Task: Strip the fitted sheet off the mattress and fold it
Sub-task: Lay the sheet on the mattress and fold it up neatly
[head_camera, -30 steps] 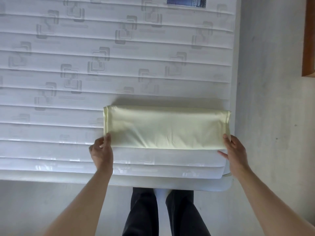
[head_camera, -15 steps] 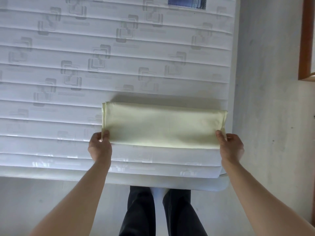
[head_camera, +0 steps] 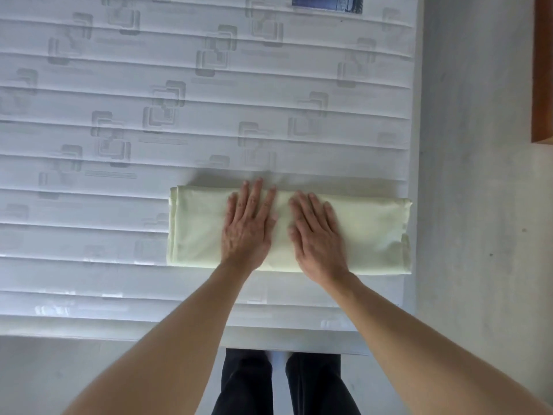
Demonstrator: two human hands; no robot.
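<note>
A bedroom in a home is showing here: a bare quilted mattress (head_camera: 209, 85) with a woven square pattern and a sewn blue label (head_camera: 327, 3) is lying over a pale grey floor (head_camera: 478, 205), and 1 edge of wooden furniture (head_camera: 543, 70) is standing at the right.

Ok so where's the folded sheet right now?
In the head view, the folded sheet lies on the mattress near its right front corner, with the left hand and right hand flat on its middle.

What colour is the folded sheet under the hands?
Pale yellow-green, plain, with no pattern; the folded sheet shows best in the head view.
</note>
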